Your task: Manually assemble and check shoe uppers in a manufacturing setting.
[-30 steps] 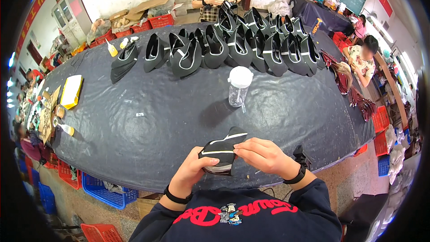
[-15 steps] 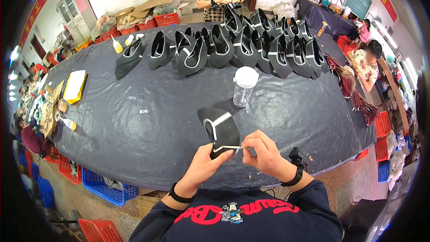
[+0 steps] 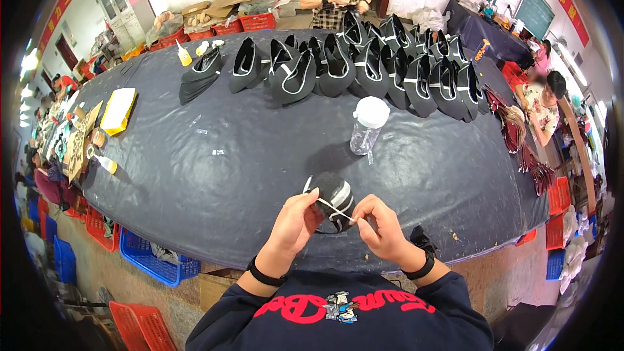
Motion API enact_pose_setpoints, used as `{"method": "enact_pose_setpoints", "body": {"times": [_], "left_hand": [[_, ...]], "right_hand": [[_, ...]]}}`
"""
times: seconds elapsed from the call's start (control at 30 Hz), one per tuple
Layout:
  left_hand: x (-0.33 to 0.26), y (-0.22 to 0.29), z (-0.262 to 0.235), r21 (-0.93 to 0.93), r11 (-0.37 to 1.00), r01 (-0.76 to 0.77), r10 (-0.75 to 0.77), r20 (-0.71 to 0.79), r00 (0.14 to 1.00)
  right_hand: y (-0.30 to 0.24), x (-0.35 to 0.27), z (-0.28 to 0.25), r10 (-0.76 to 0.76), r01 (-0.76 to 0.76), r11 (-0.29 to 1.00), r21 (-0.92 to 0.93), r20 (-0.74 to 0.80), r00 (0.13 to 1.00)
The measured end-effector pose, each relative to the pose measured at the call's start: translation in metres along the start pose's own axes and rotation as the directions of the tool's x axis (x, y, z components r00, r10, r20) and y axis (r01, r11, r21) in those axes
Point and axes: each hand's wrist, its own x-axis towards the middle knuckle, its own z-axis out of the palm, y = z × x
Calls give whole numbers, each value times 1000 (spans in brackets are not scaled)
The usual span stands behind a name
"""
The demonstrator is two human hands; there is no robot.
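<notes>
Just in front of me at the near side of the table is a black shoe upper point(image 3: 329, 185) with white strips on it. My left hand point(image 3: 294, 222) is closed at its left edge, the thumb pressed near one end of a narrow white strip point(image 3: 335, 208). That strip crosses the upper slantwise. Its other end is pinched between the fingertips of my right hand point(image 3: 383, 229), beside the upper's right edge. The fingers of my left hand behind the upper are partly hidden. Beyond my hands stands a clear bottle with a white lid point(image 3: 370, 123).
Many black shoe uppers with white edging point(image 3: 335, 68) crowd the table's far side. At left lie a yellow-and-white packet point(image 3: 120, 110) and a glue bottle point(image 3: 105, 164). Dark red straps point(image 3: 510, 130) hang at the right edge. A blue basket point(image 3: 153, 260) stands below. Other people sit around.
The shoe upper has been turned and tilted in my left hand. My left thumb has shifted up onto the strip, which now stretches across the upper. The view has swung slightly left.
</notes>
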Motion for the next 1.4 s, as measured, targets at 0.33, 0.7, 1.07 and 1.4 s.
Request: {"method": "enact_pose_setpoints", "body": {"times": [0.33,0.7,1.07,1.4], "left_hand": [[-6,0,13,401,879,-258,349,-171,922],[-18,3,23,477,830,-290,396,-137,908],[-23,8,12,352,891,-287,287,55,956],[-20,-1,10,464,786,-408,436,52,898]], "right_hand": [[-6,-5,16,219,-237,751,616,106,970],[13,-9,17,293,-286,798,531,74,953],[6,-5,13,215,-208,807,552,54,975],[-5,-2,16,150,-180,788,589,100,984]]}}
